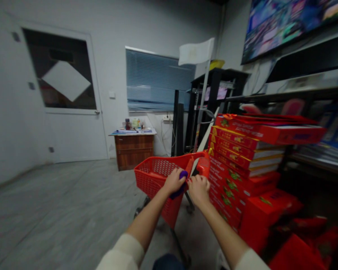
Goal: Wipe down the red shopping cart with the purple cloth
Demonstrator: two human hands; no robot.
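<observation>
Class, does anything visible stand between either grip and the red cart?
Nothing visible stands between the right grip and the red cart. A purple item shows at the left grip; whether it separates palm from cart is hidden.

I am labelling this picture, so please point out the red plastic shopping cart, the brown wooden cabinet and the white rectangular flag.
Red plastic shopping cart [149, 183]: head view, on the basket's perforated side.
Brown wooden cabinet [135, 152]: head view, on its front.
White rectangular flag [195, 53]: head view, on its cloth.
</observation>
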